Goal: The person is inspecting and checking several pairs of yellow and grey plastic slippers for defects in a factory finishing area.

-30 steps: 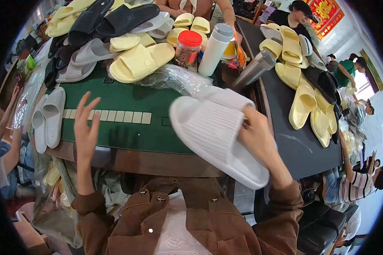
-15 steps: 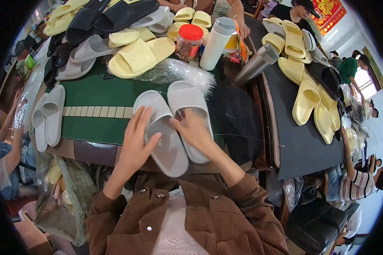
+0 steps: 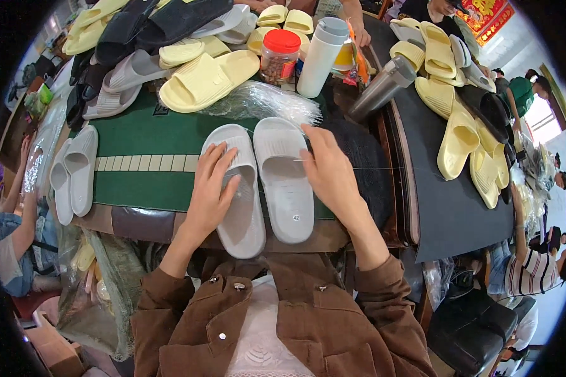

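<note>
A pair of grey slide slippers lies on the green mat (image 3: 144, 196), toes pointing away from me. My left hand (image 3: 210, 188) rests over the left slipper (image 3: 242, 220), fingers stretched across its strap and thumb apart over the footbed. Beside the strap of the right slipper (image 3: 287, 207), my right hand (image 3: 333, 173) pinches a thin pale strand (image 3: 298, 159). A fine line runs from near this hand to the right. Just beyond the slippers is a bundle of clear plastic strands (image 3: 270, 103); a yellow slipper (image 3: 210, 80) lies next to it.
Piled slippers fill the far left, and more yellow slippers (image 3: 457, 144) lie on the dark table at right. A red-lidded jar (image 3: 278, 60), a white bottle (image 3: 321, 60) and a steel flask (image 3: 383, 88) stand behind. Grey slippers (image 3: 80, 169) sit at left. Other people are around.
My right hand has lifted out of the right slipper's strap and moved right, with the thin strand between its fingers. The slippers have shifted slightly to the right and stand a little straighter.
</note>
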Demonstrator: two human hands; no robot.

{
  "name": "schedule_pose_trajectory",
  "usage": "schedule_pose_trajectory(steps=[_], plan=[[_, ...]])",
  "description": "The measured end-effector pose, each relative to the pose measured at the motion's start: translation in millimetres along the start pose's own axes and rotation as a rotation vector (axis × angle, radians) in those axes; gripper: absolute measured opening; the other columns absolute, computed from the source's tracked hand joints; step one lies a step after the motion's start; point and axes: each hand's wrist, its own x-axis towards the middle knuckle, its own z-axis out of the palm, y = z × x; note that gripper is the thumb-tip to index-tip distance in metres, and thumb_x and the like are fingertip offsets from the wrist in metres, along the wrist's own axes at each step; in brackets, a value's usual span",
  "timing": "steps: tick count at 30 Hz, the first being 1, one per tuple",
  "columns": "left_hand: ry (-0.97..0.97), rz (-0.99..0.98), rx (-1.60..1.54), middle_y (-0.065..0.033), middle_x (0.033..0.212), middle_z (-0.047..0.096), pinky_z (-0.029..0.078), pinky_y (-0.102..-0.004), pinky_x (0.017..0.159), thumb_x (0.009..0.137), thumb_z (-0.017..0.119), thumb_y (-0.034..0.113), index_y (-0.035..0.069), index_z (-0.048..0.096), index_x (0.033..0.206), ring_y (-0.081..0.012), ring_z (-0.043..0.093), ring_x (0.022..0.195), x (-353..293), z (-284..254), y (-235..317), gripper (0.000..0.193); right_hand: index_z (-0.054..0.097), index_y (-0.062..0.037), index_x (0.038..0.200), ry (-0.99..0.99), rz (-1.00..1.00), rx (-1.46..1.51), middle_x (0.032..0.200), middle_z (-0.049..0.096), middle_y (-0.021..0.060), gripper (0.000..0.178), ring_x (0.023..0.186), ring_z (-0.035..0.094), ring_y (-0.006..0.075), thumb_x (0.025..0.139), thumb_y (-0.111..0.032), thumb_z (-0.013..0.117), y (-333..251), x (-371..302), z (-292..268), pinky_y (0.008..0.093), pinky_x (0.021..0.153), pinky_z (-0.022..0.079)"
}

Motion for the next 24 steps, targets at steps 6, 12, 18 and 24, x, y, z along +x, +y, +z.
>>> schedule_pose_trajectory(steps=[6, 12, 18, 24], plan=[[0.039, 0.024, -0.059, -0.0162, 0.132, 0.048, 0.03, -0.0448, 0.107, 0.084, 0.063, 0.011, 0.003, 0.053, 0.124, -0.036, 0.04, 0.127, 7.0, 4.5, 4.0, 0.043, 0.058, 0.0002, 0.106, -0.225, 0.114, -0.08, 0.106, 0.058, 0.0181, 0.022, 0.089, 0.061, 0.0382, 0.086, -0.006, 0.051, 14.0, -8.4, 12.2, 0.044, 0.075, 0.05], [0.062, 0.061, 0.05, -0.0153, 0.128, 0.051, 0.034, -0.0432, 0.105, 0.081, 0.065, 0.009, 0.003, 0.054, 0.121, -0.0354, 0.043, 0.124, 7.4, 6.3, 9.6, 0.042, 0.057, -0.0014, 0.105, -0.108, -0.067, 0.313, 0.099, 0.057, 0.0138, 0.033, 0.073, 0.058, 0.0274, 0.077, 0.01, 0.046, -5.1, 5.4, -11.8, 0.0312, 0.068, 0.047], [0.115, 0.069, -0.015, -0.0148, 0.127, 0.053, 0.038, -0.0411, 0.1, 0.081, 0.064, 0.005, 0.003, 0.054, 0.123, -0.0333, 0.047, 0.12, 11.1, -0.5, 9.9, 0.043, 0.055, 0.0001, 0.105, -0.15, -0.251, 0.661, 0.101, 0.057, 0.0097, 0.032, 0.075, 0.055, 0.0185, 0.079, 0.012, 0.041, -40.7, 22.8, -14.6, 0.0298, 0.07, 0.046], [0.2, 0.105, -0.265, -0.0147, 0.124, 0.055, 0.046, -0.0348, 0.089, 0.078, 0.064, 0.005, 0.001, 0.054, 0.123, -0.0265, 0.055, 0.108, 26.1, -12.6, 60.0, 0.045, 0.058, -0.0007, 0.1, -0.42, -0.179, 1.26, 0.09, 0.061, 0.0064, 0.029, 0.067, 0.048, 0.0095, 0.079, 0.006, 0.04, -55.6, 15.3, -22.8, 0.0221, 0.061, 0.039]])
